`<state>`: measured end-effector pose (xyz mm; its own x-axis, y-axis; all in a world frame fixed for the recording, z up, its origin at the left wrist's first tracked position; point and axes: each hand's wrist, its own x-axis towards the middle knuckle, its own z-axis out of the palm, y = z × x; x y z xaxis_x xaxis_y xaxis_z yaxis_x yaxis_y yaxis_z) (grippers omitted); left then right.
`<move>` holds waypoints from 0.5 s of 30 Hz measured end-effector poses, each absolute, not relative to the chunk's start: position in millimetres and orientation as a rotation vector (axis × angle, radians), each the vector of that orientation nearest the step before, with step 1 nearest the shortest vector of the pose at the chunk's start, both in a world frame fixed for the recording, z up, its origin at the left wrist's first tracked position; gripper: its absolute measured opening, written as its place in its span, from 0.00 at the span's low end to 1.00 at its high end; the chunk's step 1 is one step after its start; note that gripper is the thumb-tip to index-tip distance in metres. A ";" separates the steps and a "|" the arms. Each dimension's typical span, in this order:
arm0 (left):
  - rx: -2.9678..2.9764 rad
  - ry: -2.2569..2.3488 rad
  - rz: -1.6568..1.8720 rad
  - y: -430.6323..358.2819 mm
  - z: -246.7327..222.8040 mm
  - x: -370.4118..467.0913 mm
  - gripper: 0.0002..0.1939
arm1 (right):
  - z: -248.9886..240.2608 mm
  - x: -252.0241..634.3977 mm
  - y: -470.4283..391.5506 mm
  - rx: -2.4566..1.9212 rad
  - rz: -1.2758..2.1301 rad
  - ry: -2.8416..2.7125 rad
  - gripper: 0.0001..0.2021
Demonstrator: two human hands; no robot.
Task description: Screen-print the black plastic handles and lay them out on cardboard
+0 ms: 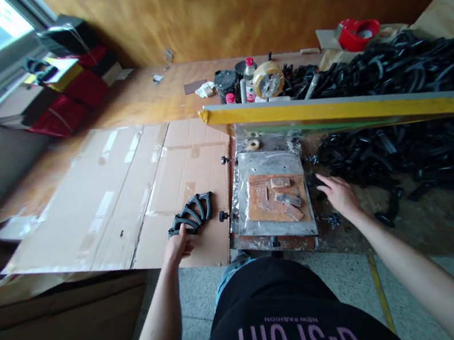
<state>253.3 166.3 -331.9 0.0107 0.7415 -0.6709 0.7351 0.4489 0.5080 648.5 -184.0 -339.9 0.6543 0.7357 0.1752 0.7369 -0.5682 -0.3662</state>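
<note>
2 grips unclear: left hand (177, 246) at several black parts (192, 214), right hand (338, 193) beside 1 plate (270, 161)

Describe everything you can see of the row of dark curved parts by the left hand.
The dark curved parts form a fanned row on the right side of the brown cardboard sheet, running from near left to far right. They look like dark grey or black plastic: slim, arched pieces set close together, with light catching their upper edges. The left hand is at the row's near end, its fingers seemingly touching the nearest piece. Blur prevents a sure count.
</note>
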 end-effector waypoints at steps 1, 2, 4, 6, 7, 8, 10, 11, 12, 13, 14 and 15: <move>1.307 1.708 -0.040 170.2 -324.7 259.2 0.25 | -330.2 638.1 -166.4 -2.349 -0.004 -1.268 0.18; 1.340 1.674 -0.071 173.8 -315.1 268.7 0.25 | -322.0 628.2 -149.3 -2.251 -0.007 -1.366 0.16; 1.444 1.508 -0.019 177.3 -288.0 300.4 0.26 | -310.9 611.8 -119.8 -2.129 -0.015 -1.539 0.13; 1.560 1.199 0.193 172.4 -250.6 347.0 0.28 | -307.1 600.7 -99.6 -2.093 -0.021 -1.684 0.12; 1.597 1.029 0.336 166.3 -229.4 372.9 0.30 | -307.3 596.9 -93.5 -2.095 -0.030 -1.736 0.12; 1.590 0.874 0.466 158.0 -207.9 398.4 0.32 | -308.5 594.0 -90.0 -2.106 -0.043 -1.773 0.12; 1.492 0.652 0.622 137.0 -169.2 441.2 0.35 | -312.2 590.8 -90.0 -2.137 -0.084 -1.792 0.13; 1.448 0.597 0.640 125.6 -154.4 455.6 0.37 | -313.9 590.8 -93.3 -2.152 -0.099 -1.788 0.14; 1.413 0.563 0.642 114.7 -144.1 464.3 0.37 | -315.1 592.3 -98.6 -2.163 -0.103 -1.777 0.14; 1.392 0.549 0.635 104.9 -138.5 466.9 0.37 | -315.4 596.0 -105.7 -2.174 -0.095 -1.753 0.15; 1.385 0.544 0.633 96.6 -137.8 463.8 0.37 | -314.8 602.2 -114.1 -2.184 -0.077 -1.703 0.15; 1.385 0.549 0.636 89.9 -141.8 455.9 0.36 | -313.1 611.1 -123.4 -2.190 -0.049 -1.643 0.15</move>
